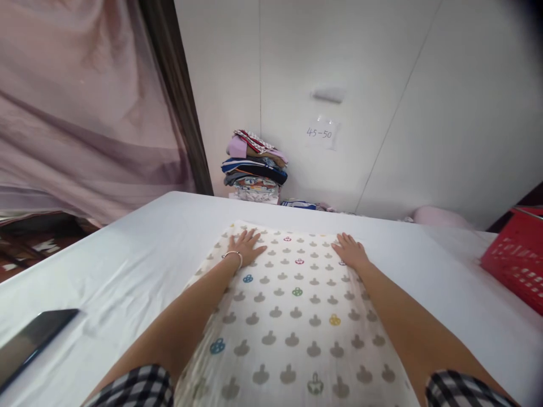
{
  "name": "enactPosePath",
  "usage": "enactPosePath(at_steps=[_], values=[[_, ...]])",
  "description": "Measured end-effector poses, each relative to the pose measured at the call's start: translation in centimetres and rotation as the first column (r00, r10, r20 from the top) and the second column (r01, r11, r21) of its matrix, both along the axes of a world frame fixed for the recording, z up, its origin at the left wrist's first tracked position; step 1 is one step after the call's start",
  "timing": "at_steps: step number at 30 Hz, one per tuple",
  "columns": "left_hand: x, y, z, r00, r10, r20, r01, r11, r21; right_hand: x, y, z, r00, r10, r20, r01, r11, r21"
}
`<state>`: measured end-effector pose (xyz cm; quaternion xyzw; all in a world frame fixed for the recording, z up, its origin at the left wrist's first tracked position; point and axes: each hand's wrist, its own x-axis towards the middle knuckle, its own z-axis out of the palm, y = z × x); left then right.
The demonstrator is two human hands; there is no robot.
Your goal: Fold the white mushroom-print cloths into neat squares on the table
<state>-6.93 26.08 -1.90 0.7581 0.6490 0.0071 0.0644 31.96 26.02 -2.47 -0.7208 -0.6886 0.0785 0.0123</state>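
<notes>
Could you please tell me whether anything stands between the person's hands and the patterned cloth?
Nothing visible does: the left hand and right hand both rest on the cloth, near its far edge. The red basket stands apart.

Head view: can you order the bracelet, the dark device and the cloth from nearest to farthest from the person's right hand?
1. Cloth: under the right hand, touching it.
2. Bracelet: across the cloth, on the left arm.
3. Dark device: on the table, far to the left.
</notes>
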Motion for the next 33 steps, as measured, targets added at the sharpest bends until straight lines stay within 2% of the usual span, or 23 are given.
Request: enactPosePath(at_steps=[4, 8, 10, 12, 14, 16, 18, 21, 23, 25, 27, 30, 33], values=[[0.3, 0.1, 0.4, 1.0, 0.013, 0.007, -0.013, 1.0, -0.007, -0.3, 0.0, 0.6, 1.0, -0.001, -0.003, 0.001, 1.0, -0.015], [0.6, -0.6, 2.1, 0.998, 0.054, 0.04, -0.05, 0.995, -0.087, -1.4, -1.9, 2.0, 1.0, 0.014, 0.004, -0.014, 0.999, -0.029], [0.4, -2.1, 2.9, 0.997, 0.048, 0.064, -0.042, 0.995, -0.092, -1.7, -4.7, 2.3, 0.998, 0.055, 0.014, -0.055, 0.998, -0.002], [-0.1, -4.6, 3.4, 0.997, -0.017, 0.072, 0.021, 0.998, -0.063, -1.7, -8.6, 2.0, 0.991, 0.133, 0.011, -0.134, 0.99, 0.033], [-0.9, -7.9, 3.3, 0.993, -0.103, 0.055, 0.105, 0.994, -0.035, -1.4, -13.1, 1.4, 0.979, 0.205, -0.009, -0.204, 0.977, 0.061], [-1.7, -11.0, 2.7, 0.99, -0.14, 0.025, 0.141, 0.99, -0.03, -1.1, -16.9, 0.6, 0.975, 0.219, -0.028, -0.217, 0.974, 0.063], [-2.4, -13.2, 2.2, 0.989, -0.149, 0.021, 0.15, 0.988, -0.033, -0.9, -19.2, 0.3, 0.98, 0.196, -0.033, -0.194, 0.98, 0.048], [-2.6, -14.6, 2.1, 0.989, -0.142, 0.028, 0.143, 0.989, -0.042, -1.0, -20.0, 0.7, 0.985, 0.157, -0.066, -0.155, 0.987, 0.034], [-2.4, -15.1, 2.6, 0.994, -0.108, 0.033, 0.109, 0.993, -0.047, -0.8, -19.9, 1.4, 0.981, 0.116, -0.153, -0.111, 0.993, 0.038], [-2.4, -16.1, 3.2, 0.993, -0.111, 0.047, 0.113, 0.993, -0.021, -0.1, -20.3, 2.3, 0.954, 0.034, -0.297, -0.008, 0.996, 0.09], [-2.7, -18.1, 3.5, 0.98, -0.188, 0.061, 0.186, 0.982, 0.036, 1.5, -21.8, 2.9, 0.875, -0.062, -0.481, 0.156, 0.975, 0.159], [-3.6, -22.8, 3.0, 0.949, -0.314, 0.039, 0.308, 0.945, 0.111, 4.2, -25.9, 3.2, 0.714, -0.171, -0.679, 0.376, 0.912, 0.166], [-4.4, -27.3, 1.8, 0.922, -0.388, 0.009, 0.381, 0.908, 0.176, 5.7, -30.7, 2.6, 0.626, -0.232, -0.744, 0.443, 0.892, 0.094]])
